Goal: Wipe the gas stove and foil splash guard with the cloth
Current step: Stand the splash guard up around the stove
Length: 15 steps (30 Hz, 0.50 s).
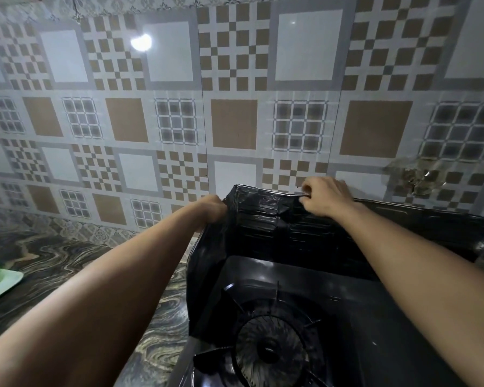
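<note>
The dark foil splash guard [266, 219] stands folded around the back and left side of the black gas stove [361, 317]. My left hand [211, 209] grips the guard's left corner edge from outside; its fingers are hidden behind the foil. My right hand [323, 198] pinches the top edge of the guard's back panel. The stove's burner [268, 350] with its pan support sits low in the middle. No cloth shows anywhere in view.
A patterned tiled wall [235, 107] rises right behind the guard. A marbled countertop [67, 263] stretches to the left, with a green object on a white tray [0, 283] at the far left edge. A stained patch [417, 174] marks the wall at the right.
</note>
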Each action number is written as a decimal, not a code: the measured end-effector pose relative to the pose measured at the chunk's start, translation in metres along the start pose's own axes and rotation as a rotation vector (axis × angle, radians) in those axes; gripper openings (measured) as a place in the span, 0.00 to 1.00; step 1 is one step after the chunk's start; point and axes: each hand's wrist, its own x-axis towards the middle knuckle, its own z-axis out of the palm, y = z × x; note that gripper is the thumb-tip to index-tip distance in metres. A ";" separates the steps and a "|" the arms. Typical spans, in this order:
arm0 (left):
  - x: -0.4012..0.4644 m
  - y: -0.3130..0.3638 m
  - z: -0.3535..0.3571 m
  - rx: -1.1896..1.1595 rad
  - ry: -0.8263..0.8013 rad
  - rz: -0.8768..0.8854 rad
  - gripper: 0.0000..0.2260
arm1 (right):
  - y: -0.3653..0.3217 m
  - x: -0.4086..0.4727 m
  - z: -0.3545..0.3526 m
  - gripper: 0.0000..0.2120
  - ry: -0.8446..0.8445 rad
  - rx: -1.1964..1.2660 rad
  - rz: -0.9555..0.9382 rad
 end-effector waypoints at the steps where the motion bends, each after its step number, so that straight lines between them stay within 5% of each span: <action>1: 0.000 0.000 0.001 0.013 0.006 -0.003 0.11 | -0.010 0.004 0.003 0.17 -0.029 0.025 -0.025; 8: -0.002 0.000 0.003 0.071 0.052 0.026 0.11 | -0.071 0.036 0.023 0.16 -0.146 0.257 -0.132; 15: 0.005 -0.002 0.005 0.067 0.075 0.028 0.13 | -0.078 0.046 0.031 0.09 -0.071 0.151 -0.131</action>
